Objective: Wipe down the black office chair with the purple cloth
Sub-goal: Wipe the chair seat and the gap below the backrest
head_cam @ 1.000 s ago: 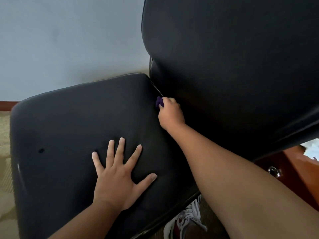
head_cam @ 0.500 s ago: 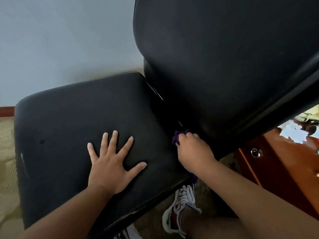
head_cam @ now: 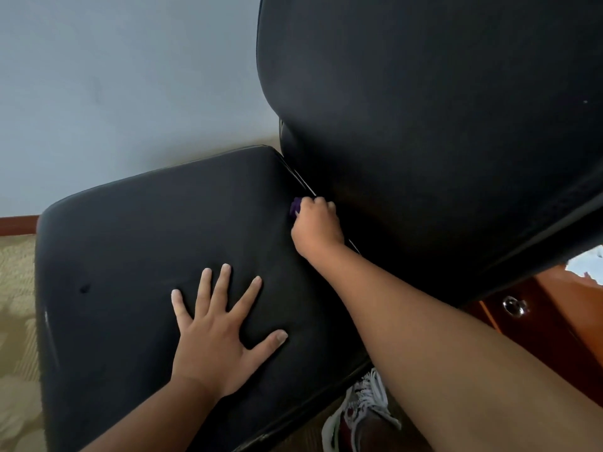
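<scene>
The black office chair fills the view: its seat cushion (head_cam: 140, 249) lies at lower left and its tall backrest (head_cam: 424, 109) rises at upper right. My left hand (head_cam: 218, 337) presses flat on the seat with fingers spread. My right hand (head_cam: 315, 228) is curled round the purple cloth (head_cam: 295, 207) in the crease where seat and backrest meet. Only a small purple tip of the cloth shows past the fingers.
A pale grey wall (head_cam: 114, 76) stands close behind the chair. Beige patterned carpet (head_cam: 16, 288) shows at the left. A wooden cabinet with a round metal knob (head_cam: 514, 305) is at the right. My sneaker (head_cam: 359, 409) is below the seat's near edge.
My right hand first slid with the cloth toward me along the crease, then moved back away along it. My left hand stayed flat on the seat.
</scene>
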Demonstrator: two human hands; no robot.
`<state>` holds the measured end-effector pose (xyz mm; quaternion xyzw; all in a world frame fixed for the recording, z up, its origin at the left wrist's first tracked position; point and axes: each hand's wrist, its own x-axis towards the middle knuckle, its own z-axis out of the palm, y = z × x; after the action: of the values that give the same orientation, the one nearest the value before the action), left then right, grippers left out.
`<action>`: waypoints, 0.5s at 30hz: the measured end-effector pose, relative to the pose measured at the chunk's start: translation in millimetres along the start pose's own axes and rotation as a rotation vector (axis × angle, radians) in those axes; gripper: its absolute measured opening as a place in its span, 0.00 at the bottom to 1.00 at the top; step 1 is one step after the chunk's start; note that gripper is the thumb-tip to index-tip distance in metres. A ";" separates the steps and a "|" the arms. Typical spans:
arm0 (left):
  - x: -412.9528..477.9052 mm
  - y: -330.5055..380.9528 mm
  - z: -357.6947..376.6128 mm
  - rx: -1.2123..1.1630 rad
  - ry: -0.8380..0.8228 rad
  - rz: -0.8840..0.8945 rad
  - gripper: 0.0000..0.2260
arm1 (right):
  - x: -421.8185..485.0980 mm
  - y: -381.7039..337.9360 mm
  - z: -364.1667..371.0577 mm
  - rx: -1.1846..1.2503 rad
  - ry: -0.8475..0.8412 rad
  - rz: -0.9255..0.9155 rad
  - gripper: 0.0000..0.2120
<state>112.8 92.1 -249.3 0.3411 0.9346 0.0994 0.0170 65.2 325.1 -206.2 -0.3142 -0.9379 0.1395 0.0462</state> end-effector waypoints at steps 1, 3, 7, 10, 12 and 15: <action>0.1 -0.1 0.8 0.004 0.003 0.000 0.40 | 10.0 -4.1 1.7 0.019 0.001 0.002 0.16; 0.6 0.1 2.0 0.011 0.009 -0.001 0.40 | 23.9 -7.2 4.7 0.051 0.012 -0.004 0.16; 0.6 0.6 4.0 0.029 0.007 -0.014 0.40 | 24.0 5.1 4.6 0.059 0.008 -0.044 0.15; 1.3 2.0 2.1 0.037 0.003 -0.021 0.40 | -2.2 26.7 -7.8 -0.054 -0.046 -0.102 0.15; 1.1 3.6 0.2 0.040 -0.003 -0.031 0.41 | -31.4 42.7 -18.2 -0.140 -0.088 -0.135 0.14; -0.1 6.1 -2.8 0.017 0.004 -0.038 0.41 | -81.2 62.2 -33.9 -0.220 -0.121 -0.159 0.15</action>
<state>116.4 96.0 -245.4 0.3234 0.9417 0.0916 0.0139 171.8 331.5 -191.8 -0.2330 -0.9705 0.0505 -0.0345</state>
